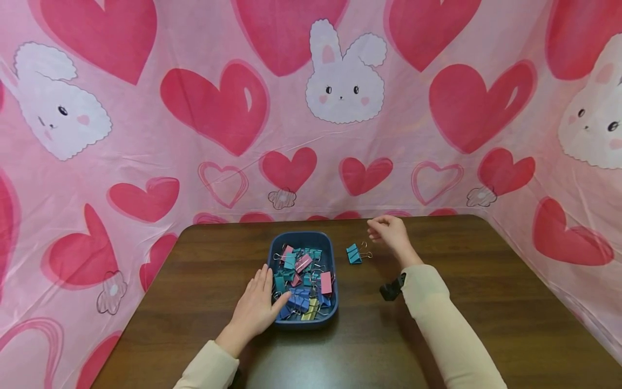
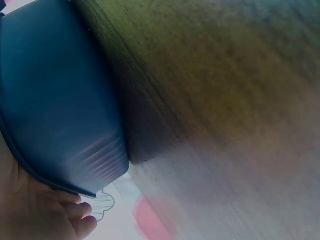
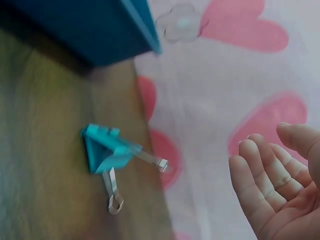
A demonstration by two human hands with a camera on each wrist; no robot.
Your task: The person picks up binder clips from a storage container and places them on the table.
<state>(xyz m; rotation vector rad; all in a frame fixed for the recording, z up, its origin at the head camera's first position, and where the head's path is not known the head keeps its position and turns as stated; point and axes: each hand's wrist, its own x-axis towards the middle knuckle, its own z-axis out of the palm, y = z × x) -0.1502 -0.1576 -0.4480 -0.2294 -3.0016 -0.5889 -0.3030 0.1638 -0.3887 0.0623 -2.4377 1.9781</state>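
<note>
My left hand [image 1: 256, 304] lies along the left rim of a dark blue plastic bin [image 1: 306, 326], its fingers extended and its thumb over the near left part. Inside is a heap of binder clips in teal, pink [image 1: 326, 282], blue [image 1: 298, 300] and yellow [image 1: 310, 310]. To the right of the bin, a teal binder clip [image 1: 354, 254] sits on the table with its wire handles spread. My right hand [image 1: 391, 234] hovers beyond and to the right of that clip. In the right wrist view its relaxed fingers [image 3: 272, 175] hold nothing.
A brown wood-grain table [image 1: 214, 281] carries the bin and the loose clip. Pink cloth [image 1: 340, 140] with hearts and rabbits hangs behind and on both sides. A black strap device [image 1: 391, 289] is worn at the right wrist.
</note>
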